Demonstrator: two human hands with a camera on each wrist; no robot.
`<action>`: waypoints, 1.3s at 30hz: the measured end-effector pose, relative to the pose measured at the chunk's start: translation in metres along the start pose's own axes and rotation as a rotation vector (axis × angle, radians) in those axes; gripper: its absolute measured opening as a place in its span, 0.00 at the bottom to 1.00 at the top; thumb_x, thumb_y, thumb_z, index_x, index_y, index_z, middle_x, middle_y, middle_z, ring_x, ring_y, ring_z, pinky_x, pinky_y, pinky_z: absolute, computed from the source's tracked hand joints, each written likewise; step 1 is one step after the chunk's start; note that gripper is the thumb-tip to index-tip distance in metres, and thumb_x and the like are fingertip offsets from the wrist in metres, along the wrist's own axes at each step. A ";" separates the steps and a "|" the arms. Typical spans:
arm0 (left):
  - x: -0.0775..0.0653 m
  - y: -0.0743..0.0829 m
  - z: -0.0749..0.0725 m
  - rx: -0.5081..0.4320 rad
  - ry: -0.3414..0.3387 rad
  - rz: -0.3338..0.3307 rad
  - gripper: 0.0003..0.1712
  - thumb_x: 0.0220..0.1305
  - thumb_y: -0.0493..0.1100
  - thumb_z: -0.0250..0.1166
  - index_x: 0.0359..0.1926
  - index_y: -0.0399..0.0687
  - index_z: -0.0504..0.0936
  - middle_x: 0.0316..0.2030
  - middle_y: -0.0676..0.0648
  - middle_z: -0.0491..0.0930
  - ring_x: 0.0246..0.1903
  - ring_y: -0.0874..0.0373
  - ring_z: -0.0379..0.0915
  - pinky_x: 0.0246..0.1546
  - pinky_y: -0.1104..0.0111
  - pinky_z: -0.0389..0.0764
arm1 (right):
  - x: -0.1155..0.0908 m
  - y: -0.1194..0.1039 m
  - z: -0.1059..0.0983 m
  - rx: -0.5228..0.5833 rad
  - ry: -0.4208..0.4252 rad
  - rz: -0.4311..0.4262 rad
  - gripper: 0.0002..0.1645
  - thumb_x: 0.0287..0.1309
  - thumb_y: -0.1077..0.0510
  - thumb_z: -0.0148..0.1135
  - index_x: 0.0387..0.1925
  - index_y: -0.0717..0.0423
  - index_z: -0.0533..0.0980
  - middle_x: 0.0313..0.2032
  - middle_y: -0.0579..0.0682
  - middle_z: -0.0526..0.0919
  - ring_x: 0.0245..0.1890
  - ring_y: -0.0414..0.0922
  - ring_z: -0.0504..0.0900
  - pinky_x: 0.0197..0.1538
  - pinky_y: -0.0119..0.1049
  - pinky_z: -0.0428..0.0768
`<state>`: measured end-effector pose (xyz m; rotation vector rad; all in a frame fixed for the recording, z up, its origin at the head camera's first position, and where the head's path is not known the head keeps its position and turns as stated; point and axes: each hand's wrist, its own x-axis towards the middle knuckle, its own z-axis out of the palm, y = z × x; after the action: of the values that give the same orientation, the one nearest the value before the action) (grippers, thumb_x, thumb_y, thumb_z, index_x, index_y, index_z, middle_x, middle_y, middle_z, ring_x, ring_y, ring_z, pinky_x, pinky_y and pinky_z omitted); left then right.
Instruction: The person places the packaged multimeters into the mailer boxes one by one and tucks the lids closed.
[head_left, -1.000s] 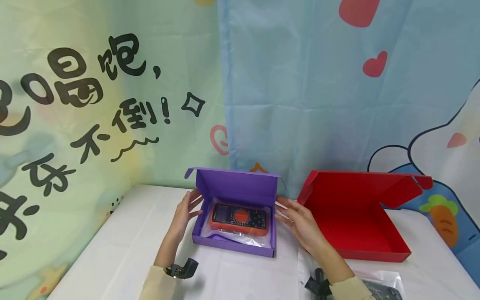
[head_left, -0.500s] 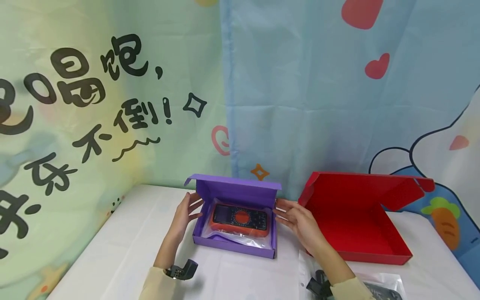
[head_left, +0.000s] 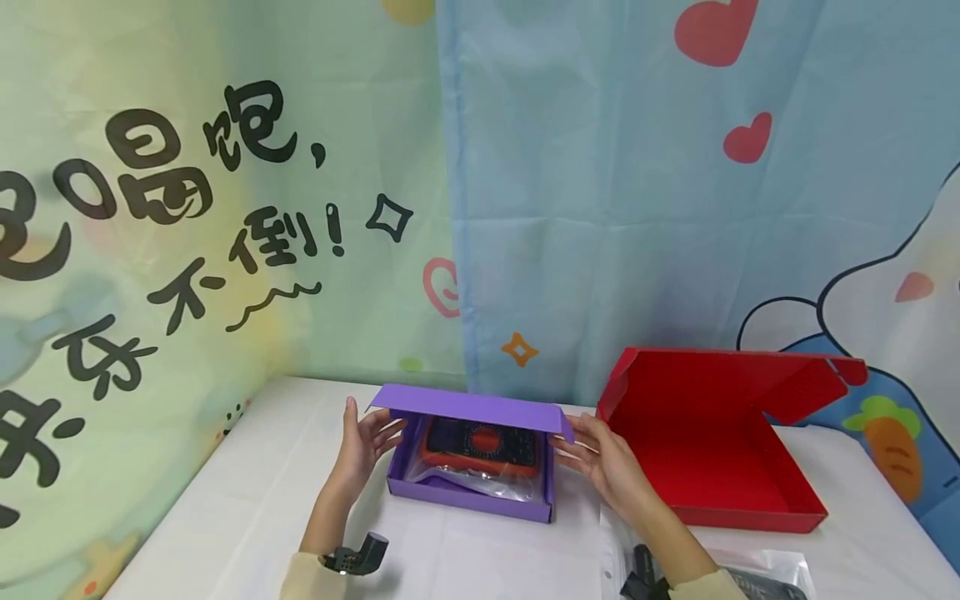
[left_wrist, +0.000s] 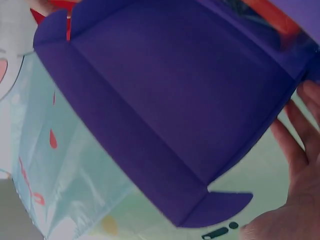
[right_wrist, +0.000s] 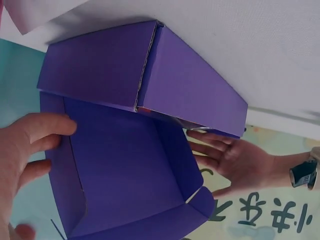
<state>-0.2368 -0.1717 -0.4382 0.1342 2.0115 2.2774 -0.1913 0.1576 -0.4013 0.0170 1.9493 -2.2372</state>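
Observation:
A purple cardboard box (head_left: 468, 503) sits on the white table. Inside lies an orange and black multimeter (head_left: 483, 440) in a clear plastic bag (head_left: 502, 486). The box's lid (head_left: 472, 407) leans forward over the multimeter's far part. My left hand (head_left: 357, 454) is at the left side of the lid, fingers extended and thumb pointing up. On the right side, my right hand (head_left: 613, 468) has its fingertips by the lid's edge. In the right wrist view, the fingers (right_wrist: 47, 125) of that hand lie along the lid's side flap (right_wrist: 62, 175).
Right of the purple box stands a red box (head_left: 750, 520) with its lid raised and nothing visible inside. A clear bag (head_left: 772, 560) with a dark item lies at the front right, partly under my right forearm. A printed curtain (head_left: 540, 208) hangs behind the table.
The purple lid has swung forward from upright to a slant over the box. Both hands have stayed at its sides and followed it slightly. Red box and multimeter stay in place.

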 end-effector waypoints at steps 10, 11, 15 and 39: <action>-0.005 0.009 0.000 0.033 -0.042 -0.022 0.43 0.70 0.64 0.27 0.61 0.30 0.62 0.55 0.38 0.73 0.58 0.46 0.67 0.63 0.53 0.64 | -0.004 -0.005 0.007 -0.113 -0.119 0.027 0.35 0.68 0.36 0.33 0.70 0.47 0.53 0.64 0.56 0.58 0.61 0.54 0.64 0.62 0.54 0.69; -0.005 0.010 0.000 0.039 -0.039 -0.019 0.41 0.71 0.63 0.29 0.61 0.30 0.63 0.52 0.42 0.76 0.56 0.51 0.70 0.63 0.53 0.65 | -0.004 -0.006 0.007 -0.128 -0.121 0.031 0.35 0.68 0.35 0.34 0.70 0.46 0.54 0.65 0.56 0.56 0.62 0.55 0.62 0.62 0.53 0.69; -0.008 0.008 -0.002 0.051 -0.057 -0.005 0.35 0.72 0.58 0.34 0.60 0.31 0.65 0.42 0.55 0.79 0.47 0.66 0.74 0.62 0.59 0.66 | -0.006 -0.006 0.008 -0.142 -0.104 0.057 0.35 0.67 0.35 0.35 0.68 0.47 0.58 0.65 0.56 0.56 0.61 0.54 0.60 0.60 0.50 0.71; -0.027 -0.017 -0.013 0.137 0.039 -0.011 0.26 0.62 0.44 0.59 0.60 0.41 0.69 0.60 0.43 0.70 0.55 0.65 0.68 0.53 0.79 0.69 | -0.021 0.016 0.004 -0.173 -0.067 0.089 0.32 0.68 0.42 0.43 0.65 0.56 0.64 0.64 0.53 0.65 0.60 0.47 0.67 0.61 0.42 0.72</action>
<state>-0.2110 -0.1866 -0.4563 0.0895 2.1814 2.1518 -0.1676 0.1538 -0.4138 0.0055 2.0565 -1.9823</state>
